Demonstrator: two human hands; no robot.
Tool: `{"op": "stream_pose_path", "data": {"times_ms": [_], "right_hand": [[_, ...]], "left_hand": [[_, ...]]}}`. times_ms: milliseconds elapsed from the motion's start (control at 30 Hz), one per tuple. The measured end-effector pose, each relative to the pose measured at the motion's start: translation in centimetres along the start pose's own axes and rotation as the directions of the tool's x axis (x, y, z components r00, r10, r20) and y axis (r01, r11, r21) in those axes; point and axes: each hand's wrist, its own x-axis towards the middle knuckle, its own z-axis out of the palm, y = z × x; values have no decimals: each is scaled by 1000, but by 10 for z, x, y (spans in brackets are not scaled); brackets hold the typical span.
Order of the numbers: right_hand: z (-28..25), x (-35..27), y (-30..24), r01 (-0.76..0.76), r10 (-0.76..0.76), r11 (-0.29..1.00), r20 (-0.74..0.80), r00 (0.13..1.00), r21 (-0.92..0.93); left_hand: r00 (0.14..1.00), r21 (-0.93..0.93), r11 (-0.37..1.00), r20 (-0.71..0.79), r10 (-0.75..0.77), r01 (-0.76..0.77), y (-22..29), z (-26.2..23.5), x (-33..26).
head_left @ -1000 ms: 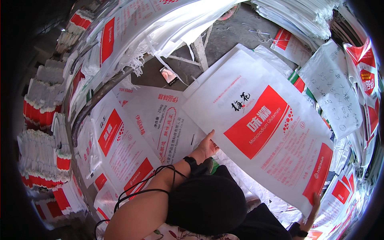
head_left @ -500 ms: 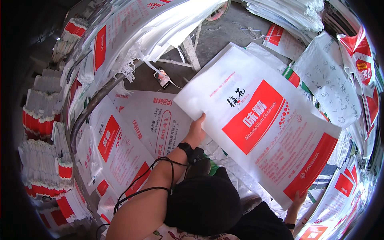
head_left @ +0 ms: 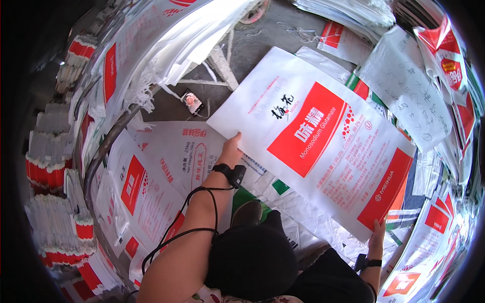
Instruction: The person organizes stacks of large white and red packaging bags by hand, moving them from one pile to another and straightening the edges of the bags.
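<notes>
A flat white packaging sack (head_left: 316, 134) with red printed panels is held up in front of me, tilted across the view. My left hand (head_left: 233, 148) grips its left edge, thumb on the printed face and fingers hidden behind. At the lower right corner my right hand (head_left: 376, 235) pinches the edge next to the red band. Each wrist wears a black strap with a small device, and a black cable (head_left: 188, 230) loops round my left forearm. Below and left of the held sack lie other printed white sacks (head_left: 151, 189).
Bundled sacks (head_left: 48, 177) are stacked along the left. A large pile of white sacks (head_left: 197, 40) rests at the upper left above a metal frame (head_left: 222, 68). A phone (head_left: 192, 102) lies on the floor. On the right hangs a white sheet with handwriting (head_left: 406, 91).
The sack lies flatter and has shifted a little left in view, both hands still on it. My right hand has come up slightly. The surroundings have also slid left as the view moved.
</notes>
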Motion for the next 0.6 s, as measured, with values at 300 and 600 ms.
{"op": "stream_pose_path", "data": {"times_ms": [300,600], "right_hand": [[9,17,43,-51,37,977,-71,997,-209],[21,6,30,-38,24,995,-140,990,-97]], "left_hand": [[994,381,923,107,10,-50,40,-36,16],[989,381,920,-143,-39,91,27,-39,7]]}}
